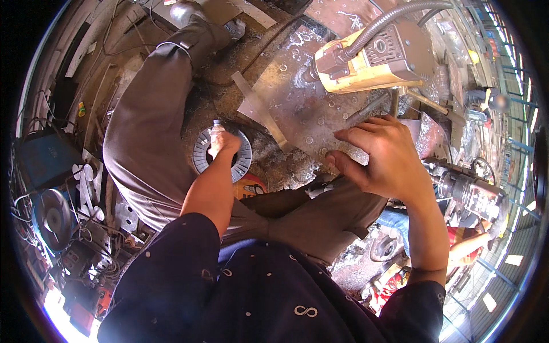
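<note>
My left hand (226,143) is closed around a small plastic bottle (217,129) with its cap end showing. The bottle and hand are over a grey ribbed wire spool (243,163) on the floor between my legs. My right hand (380,151) is raised with its fingers apart and bent, and nothing shows in it. Just beyond that hand, a yellow and black drill machine (366,60) with a grey ribbed conduit stands over a steel plate (306,108) covered in small ring marks. Brass-coloured lever handles (426,103) stick out near my right fingertips.
A flat metal bar (260,111) lies across the plate's near edge. Metal strips and cables litter the floor. A blue machine (48,160) stands at the far left. To my right are another person's arm (469,248) and a dark motor-like machine (472,194).
</note>
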The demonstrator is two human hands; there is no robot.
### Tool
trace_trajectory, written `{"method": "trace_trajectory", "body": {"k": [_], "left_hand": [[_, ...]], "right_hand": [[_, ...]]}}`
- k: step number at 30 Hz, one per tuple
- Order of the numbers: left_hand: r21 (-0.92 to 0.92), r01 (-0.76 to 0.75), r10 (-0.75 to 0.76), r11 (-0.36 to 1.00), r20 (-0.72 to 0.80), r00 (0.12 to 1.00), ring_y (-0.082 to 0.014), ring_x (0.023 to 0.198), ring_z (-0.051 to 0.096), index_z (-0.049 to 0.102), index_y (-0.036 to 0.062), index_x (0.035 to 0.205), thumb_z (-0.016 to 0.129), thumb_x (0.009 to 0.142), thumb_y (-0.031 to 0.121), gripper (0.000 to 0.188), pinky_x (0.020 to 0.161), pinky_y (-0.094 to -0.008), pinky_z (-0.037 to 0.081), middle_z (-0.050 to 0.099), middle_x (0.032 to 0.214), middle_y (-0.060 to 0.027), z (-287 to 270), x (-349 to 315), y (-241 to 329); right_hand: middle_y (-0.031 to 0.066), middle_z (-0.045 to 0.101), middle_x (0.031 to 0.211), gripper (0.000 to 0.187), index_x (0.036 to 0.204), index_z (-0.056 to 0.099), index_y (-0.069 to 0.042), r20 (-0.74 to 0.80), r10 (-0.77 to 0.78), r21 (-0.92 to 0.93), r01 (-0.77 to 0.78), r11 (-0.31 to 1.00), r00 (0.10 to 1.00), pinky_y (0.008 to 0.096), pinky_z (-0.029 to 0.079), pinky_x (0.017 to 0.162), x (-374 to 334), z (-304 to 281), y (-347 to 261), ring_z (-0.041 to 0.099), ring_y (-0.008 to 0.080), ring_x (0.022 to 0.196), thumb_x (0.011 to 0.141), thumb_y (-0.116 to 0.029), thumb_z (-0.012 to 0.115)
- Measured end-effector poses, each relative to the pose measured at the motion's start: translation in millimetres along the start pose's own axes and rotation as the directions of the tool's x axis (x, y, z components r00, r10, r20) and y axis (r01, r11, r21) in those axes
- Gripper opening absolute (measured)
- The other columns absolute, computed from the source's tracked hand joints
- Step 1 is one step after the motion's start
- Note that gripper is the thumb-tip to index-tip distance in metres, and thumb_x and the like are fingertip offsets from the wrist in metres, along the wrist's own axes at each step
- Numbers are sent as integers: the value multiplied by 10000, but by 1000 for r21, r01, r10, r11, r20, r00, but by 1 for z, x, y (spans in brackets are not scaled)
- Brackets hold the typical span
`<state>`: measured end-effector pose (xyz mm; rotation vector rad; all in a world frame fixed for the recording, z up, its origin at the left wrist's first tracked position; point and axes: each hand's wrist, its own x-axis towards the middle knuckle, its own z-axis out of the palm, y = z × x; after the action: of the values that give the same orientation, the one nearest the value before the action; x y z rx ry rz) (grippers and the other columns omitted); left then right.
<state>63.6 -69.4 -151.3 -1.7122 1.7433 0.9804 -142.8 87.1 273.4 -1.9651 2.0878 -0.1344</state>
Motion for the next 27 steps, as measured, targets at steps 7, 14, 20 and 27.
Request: {"method": "trace_trajectory", "body": {"k": [7, 14, 20, 27], "left_hand": [[56, -410, 314, 911, 553, 772, -328, 869, 770, 773, -50, 1034, 581, 868, 249, 393, 750, -442, 610, 775, 1037, -204, -23, -46, 34], [324, -766, 513, 556, 591, 622, -378, 1014, 739, 779, -30, 1045, 590, 900, 309, 414, 867, -480, 576, 763, 1108, -207, -72, -107, 74], [321, -901, 645, 292, 629, 433, -446, 1023, 714, 747, 16, 1061, 554, 954, 424, 464, 886, -551, 558, 746, 1035, -251, -114, -197, 51], [390, -842, 582, 373, 608, 540, -434, 1105, 699, 730, -11, 1132, 616, 972, 372, 430, 923, -531, 555, 739, 1136, -243, -80, -154, 27]], "right_hand": [[184, 712, 738, 318, 798, 716, -42, -74, -23, -16, 22, 1000, 997, 485, 537, 754, 3, 6, -3, 697, 386, 751, 877, -347, 759], [207, 692, 675, 395, 772, 728, -50, 45, 58, -31, -57, 998, 997, 502, 547, 717, 1, 4, -4, 707, 403, 699, 917, -416, 707], [209, 670, 629, 394, 753, 728, -52, 90, 64, -42, -61, 997, 994, 500, 549, 675, 1, 4, -4, 699, 401, 652, 912, -413, 715], [182, 669, 652, 290, 802, 728, -49, 39, 13, -38, -12, 999, 999, 477, 532, 678, 0, 8, -1, 684, 380, 665, 875, -326, 775]]}}
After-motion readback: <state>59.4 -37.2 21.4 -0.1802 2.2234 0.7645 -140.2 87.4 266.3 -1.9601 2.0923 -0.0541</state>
